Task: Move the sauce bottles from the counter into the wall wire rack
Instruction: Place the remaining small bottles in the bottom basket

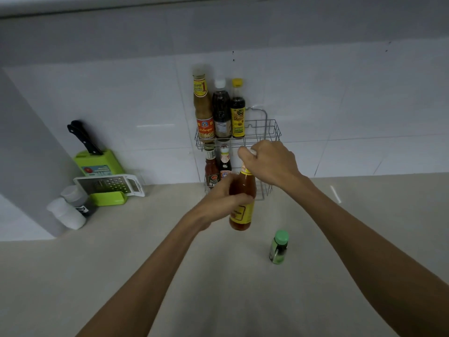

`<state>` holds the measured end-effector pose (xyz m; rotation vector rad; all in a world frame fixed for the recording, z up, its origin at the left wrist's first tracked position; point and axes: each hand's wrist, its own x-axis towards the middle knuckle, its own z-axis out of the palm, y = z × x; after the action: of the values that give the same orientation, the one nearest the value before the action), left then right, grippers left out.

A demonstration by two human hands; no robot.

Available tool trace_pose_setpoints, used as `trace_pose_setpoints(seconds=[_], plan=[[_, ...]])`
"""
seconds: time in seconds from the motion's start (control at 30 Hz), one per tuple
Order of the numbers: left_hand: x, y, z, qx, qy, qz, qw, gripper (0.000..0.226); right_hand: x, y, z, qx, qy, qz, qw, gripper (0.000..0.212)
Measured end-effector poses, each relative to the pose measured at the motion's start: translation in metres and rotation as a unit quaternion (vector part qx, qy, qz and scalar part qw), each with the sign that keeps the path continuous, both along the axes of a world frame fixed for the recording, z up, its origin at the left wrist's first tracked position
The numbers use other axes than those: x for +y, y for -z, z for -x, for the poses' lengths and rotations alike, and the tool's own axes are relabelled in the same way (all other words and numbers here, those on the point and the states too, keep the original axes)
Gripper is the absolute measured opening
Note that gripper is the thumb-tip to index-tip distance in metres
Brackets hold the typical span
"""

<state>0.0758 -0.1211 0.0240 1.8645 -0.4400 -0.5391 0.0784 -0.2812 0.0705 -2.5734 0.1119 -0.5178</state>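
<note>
Hands [224, 195] [269, 161] gripping tall glass chilli bottle [243, 203], thin wire rack [263, 132] behind

Glossy white wall tiles [340, 93], matt pale stone-like counter [97, 276], thin bright metal wire rack [269, 132], glassy shiny sauce bottles [243, 190] with paper labels – smooth green plastic cutting board [97, 161], perforated metal grater [109, 184] – plastic-framed.

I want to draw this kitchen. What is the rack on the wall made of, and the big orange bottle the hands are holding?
The wire rack looks like thin metal wire, silvery and shiny. The orange sauce bottle, held by the left hand and right hand, is clear and glossy, glass or plastic; the sauce shows through. I cannot tell which.
</note>
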Motion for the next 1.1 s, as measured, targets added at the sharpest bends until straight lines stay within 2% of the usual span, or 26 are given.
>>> trace_pose_setpoints(seconds=[0.07,0.17,0.3,0.37,0.47,0.53,0.6,0.67,0.77,0.83,0.9,0.93,1.0,1.1], plan=[[0.004,0.001,-0.006,-0.052,0.021,-0.012,0.998,0.055,-0.004,0.004,0.0,-0.013,-0.027,-0.009,1.0,0.047],[0.0,0.005,-0.006,-0.129,0.003,-0.015,0.992,0.053,-0.007,0.011,-0.002,-0.013,-0.058,0.017,0.998,0.048],[-0.005,0.015,-0.006,-0.153,0.005,-0.015,0.988,0.052,-0.016,0.015,-0.002,0.013,-0.059,0.133,0.989,0.052],[-0.005,0.016,-0.008,-0.141,0.021,-0.013,0.99,0.056,-0.024,0.013,0.0,0.029,-0.081,0.146,0.986,0.056],[-0.004,0.01,-0.013,-0.112,0.052,0.012,0.992,0.054,-0.038,0.007,0.002,0.074,-0.122,0.088,0.986,0.055],[-0.005,0.002,-0.013,-0.11,0.062,0.02,0.992,0.052,-0.042,0.006,0.003,0.076,-0.149,0.0,0.986,0.043],[-0.008,-0.004,-0.012,-0.118,0.052,0.034,0.991,0.05,-0.039,0.006,0.006,0.031,-0.169,-0.088,0.981,0.028],[-0.012,-0.009,-0.011,-0.132,0.028,0.049,0.99,0.05,-0.033,0.004,0.007,-0.034,-0.158,-0.119,0.98,0.023],[-0.015,-0.013,-0.008,-0.157,0.003,0.052,0.986,0.053,-0.021,0.003,0.007,-0.083,-0.069,-0.069,0.992,0.024],[-0.016,-0.009,-0.005,-0.163,-0.013,0.046,0.985,0.055,-0.014,0.004,0.01,-0.081,-0.015,0.009,0.997,0.027],[-0.014,-0.004,-0.001,-0.168,-0.03,0.039,0.985,0.055,-0.009,0.004,0.011,-0.05,-0.018,0.048,0.997,0.031],[-0.012,-0.003,0.0,-0.168,-0.037,0.038,0.984,0.053,-0.01,0.002,0.01,-0.019,-0.038,0.032,0.999,0.031],[-0.006,-0.003,-0.001,-0.155,-0.033,0.045,0.986,0.052,-0.015,-0.006,0.009,0.063,-0.108,-0.105,0.987,0.035],[0.001,-0.014,-0.005,-0.139,-0.011,0.07,0.988,0.053,-0.021,-0.018,0.005,0.121,-0.208,-0.361,0.901,0.04]])
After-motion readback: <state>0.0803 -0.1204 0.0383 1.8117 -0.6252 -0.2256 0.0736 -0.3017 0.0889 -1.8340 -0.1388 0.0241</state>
